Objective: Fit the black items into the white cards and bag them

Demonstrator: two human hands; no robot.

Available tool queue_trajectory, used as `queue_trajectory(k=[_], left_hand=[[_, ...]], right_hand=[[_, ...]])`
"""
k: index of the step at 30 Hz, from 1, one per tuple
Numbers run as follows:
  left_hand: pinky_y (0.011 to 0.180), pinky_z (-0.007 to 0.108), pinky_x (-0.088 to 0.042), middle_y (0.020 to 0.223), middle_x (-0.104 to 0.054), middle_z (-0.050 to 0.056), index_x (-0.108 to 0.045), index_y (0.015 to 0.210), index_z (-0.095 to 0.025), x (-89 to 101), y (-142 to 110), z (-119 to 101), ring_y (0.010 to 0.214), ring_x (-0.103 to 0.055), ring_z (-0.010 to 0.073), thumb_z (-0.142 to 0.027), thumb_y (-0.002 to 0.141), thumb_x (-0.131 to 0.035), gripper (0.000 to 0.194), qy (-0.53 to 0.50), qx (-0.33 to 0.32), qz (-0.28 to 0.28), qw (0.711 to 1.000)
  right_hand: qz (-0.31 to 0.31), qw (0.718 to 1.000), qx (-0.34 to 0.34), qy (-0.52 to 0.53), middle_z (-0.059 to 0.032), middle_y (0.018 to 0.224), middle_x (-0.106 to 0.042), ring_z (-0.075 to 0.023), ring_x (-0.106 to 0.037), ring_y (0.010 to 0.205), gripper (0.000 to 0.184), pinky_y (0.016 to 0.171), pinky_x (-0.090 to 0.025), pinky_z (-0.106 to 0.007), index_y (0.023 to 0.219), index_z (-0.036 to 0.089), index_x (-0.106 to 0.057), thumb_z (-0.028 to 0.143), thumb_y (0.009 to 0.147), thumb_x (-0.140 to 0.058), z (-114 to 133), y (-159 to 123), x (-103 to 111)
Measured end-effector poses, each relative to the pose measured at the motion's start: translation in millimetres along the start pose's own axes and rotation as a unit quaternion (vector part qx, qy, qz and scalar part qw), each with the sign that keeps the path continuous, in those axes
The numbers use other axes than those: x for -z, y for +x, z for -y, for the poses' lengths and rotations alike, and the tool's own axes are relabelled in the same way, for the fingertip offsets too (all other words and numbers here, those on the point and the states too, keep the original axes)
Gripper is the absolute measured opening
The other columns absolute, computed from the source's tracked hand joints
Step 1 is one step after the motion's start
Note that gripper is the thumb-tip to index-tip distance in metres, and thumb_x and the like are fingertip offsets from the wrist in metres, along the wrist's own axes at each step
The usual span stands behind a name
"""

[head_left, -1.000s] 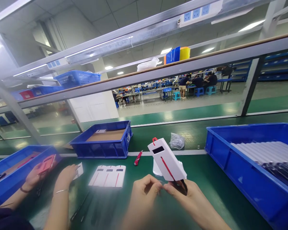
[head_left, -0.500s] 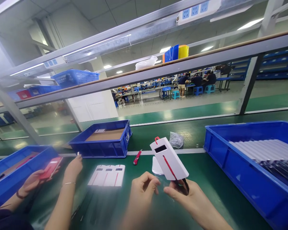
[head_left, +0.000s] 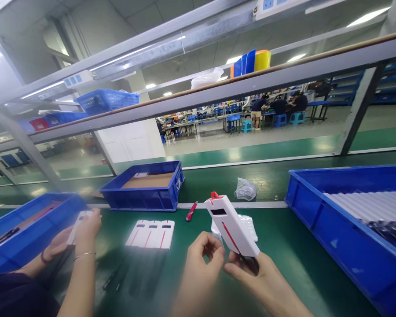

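In my right hand is a white case with a dark window, a red stripe and a red loop at its top end. It tilts up and to the left, and a dark part at its lower end sits between my fingers. My left hand is closed in a pinch just left of the case; whatever it may hold is not clear. Behind the case lie clear plastic bags. Three similar white cases rest side by side on the green bench, left of my left hand.
A red cutter lies ahead. Crumpled plastic is farther back. Blue bins stand at the right, back left and far left. At left, a co-worker's hands hold a white case.
The case in my right hand has shifted slightly down and turned a little. The co-worker's hands have come together around a white case; a red thing was in one before.
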State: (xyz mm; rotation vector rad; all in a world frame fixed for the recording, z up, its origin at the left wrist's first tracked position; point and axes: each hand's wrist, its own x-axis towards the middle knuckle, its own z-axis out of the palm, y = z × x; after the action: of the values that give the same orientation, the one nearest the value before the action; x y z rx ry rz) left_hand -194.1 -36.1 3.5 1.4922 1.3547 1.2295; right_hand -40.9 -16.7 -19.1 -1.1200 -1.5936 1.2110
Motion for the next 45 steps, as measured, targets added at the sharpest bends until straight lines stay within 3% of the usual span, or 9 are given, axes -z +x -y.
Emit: queue_trajectory(k=[6, 11, 17, 21, 25, 28, 30, 37, 45], left_hand=[[0.066, 0.026, -0.038, 0.074, -0.056, 0.001, -0.055, 0.070, -0.017, -5.6, 3.6, 19.3, 0.069, -0.050, 0.0140, -0.021, 0.082, -0.058, 0.013, 0.048, -0.042, -0.001, 0.998], [0.060, 0.024, -0.039, 0.068, -0.057, -0.001, -0.057, 0.070, -0.018, -0.9, 1.9, 26.5, 0.064, -0.051, 0.0128, -0.017, 0.083, -0.058, 0.013, 0.094, -0.051, -0.035, 0.994], [0.075, 0.030, -0.055, 0.105, -0.067, 0.006, -0.066, 0.104, -0.019, 11.8, -9.8, 17.4, 0.086, -0.063, 0.0156, -0.034, 0.093, -0.061, 0.019, 0.137, -0.146, -0.083, 0.976], [0.084, 0.036, -0.057, 0.118, -0.064, 0.009, -0.063, 0.115, -0.021, 74.5, -3.2, 8.3, 0.095, -0.064, 0.0172, -0.038, 0.098, -0.054, 0.026, 0.124, -0.175, -0.123, 0.969], [0.058, 0.030, -0.051, 0.071, -0.053, 0.004, -0.061, 0.075, -0.031, 185.0, 18.3, -2.6, 0.081, -0.062, 0.0213, -0.066, 0.093, -0.041, 0.044, 0.103, -0.216, -0.193, 0.951], [0.053, 0.029, -0.045, 0.061, -0.039, 0.001, -0.055, 0.065, -0.032, 216.1, 27.2, -4.2, 0.077, -0.062, 0.0232, -0.075, 0.088, -0.034, 0.053, 0.093, -0.226, -0.237, 0.940], [0.056, 0.031, -0.045, 0.063, -0.046, 0.002, -0.060, 0.071, -0.032, 188.1, 23.7, 0.0, 0.079, -0.063, 0.0236, -0.071, 0.089, -0.037, 0.049, 0.102, -0.216, -0.225, 0.945], [0.071, 0.034, -0.055, 0.084, -0.069, 0.007, -0.072, 0.091, -0.024, 20.9, 1.4, 18.8, 0.083, -0.065, 0.0231, -0.042, 0.091, -0.059, 0.021, 0.148, -0.194, -0.074, 0.967], [0.072, 0.037, -0.057, 0.081, -0.067, 0.007, -0.075, 0.090, -0.031, 17.9, -2.4, 7.2, 0.080, -0.064, 0.0243, -0.040, 0.089, -0.064, 0.014, 0.209, -0.251, 0.036, 0.944]], right_hand=[[0.015, 1.000, 0.002, -0.022, -0.0011, 0.073, -0.068, -0.0198, -0.062, 0.070, 0.033, 0.062, -0.050, -0.025, 0.074, 0.020, -0.066, 0.052, 0.080, -0.064, -6.0, 6.3, 12.1], [-0.069, 0.992, 0.017, -0.104, 0.0014, 0.063, -0.063, -0.0171, -0.055, 0.059, 0.028, 0.053, -0.044, -0.024, 0.070, 0.021, -0.066, 0.048, 0.078, -0.063, -18.2, 14.9, 18.2], [-0.054, 0.991, -0.019, -0.119, 0.0053, 0.056, -0.056, -0.0140, -0.047, 0.050, 0.020, 0.048, -0.038, -0.023, 0.078, 0.023, -0.066, 0.042, 0.077, -0.062, -10.8, 13.0, 14.2], [-0.026, 0.994, -0.020, -0.103, 0.0043, 0.068, -0.063, -0.0133, -0.049, 0.053, 0.017, 0.051, -0.040, -0.023, 0.086, 0.022, -0.067, 0.032, 0.072, -0.065, -8.2, 11.8, 8.4], [-0.002, 0.997, -0.010, -0.074, 0.0014, 0.079, -0.068, -0.0184, -0.060, 0.069, 0.021, 0.061, -0.047, -0.024, 0.093, 0.021, -0.067, 0.029, 0.074, -0.064, -17.7, 17.3, 6.6], [-0.010, 0.998, -0.010, -0.068, -0.0010, 0.082, -0.068, -0.0201, -0.061, 0.073, 0.022, 0.065, -0.048, -0.027, 0.092, 0.020, -0.065, 0.038, 0.080, -0.061, -23.8, 23.6, 9.7], [-0.007, 0.998, -0.010, -0.065, -0.0004, 0.078, -0.066, -0.0194, -0.060, 0.070, 0.023, 0.064, -0.048, -0.027, 0.089, 0.021, -0.063, 0.043, 0.082, -0.060, -25.0, 26.1, 13.3], [0.088, 0.995, 0.000, -0.039, 0.0024, 0.071, -0.058, -0.0160, -0.054, 0.065, 0.030, 0.062, -0.048, -0.025, 0.081, 0.020, -0.059, 0.049, 0.084, -0.062, -17.8, 17.2, 17.4], [0.126, 0.992, 0.004, -0.009, 0.0034, 0.074, -0.060, -0.0161, -0.053, 0.069, 0.021, 0.066, -0.046, -0.025, 0.080, 0.019, -0.062, 0.039, 0.077, -0.069, -2.4, 8.7, 8.1]])
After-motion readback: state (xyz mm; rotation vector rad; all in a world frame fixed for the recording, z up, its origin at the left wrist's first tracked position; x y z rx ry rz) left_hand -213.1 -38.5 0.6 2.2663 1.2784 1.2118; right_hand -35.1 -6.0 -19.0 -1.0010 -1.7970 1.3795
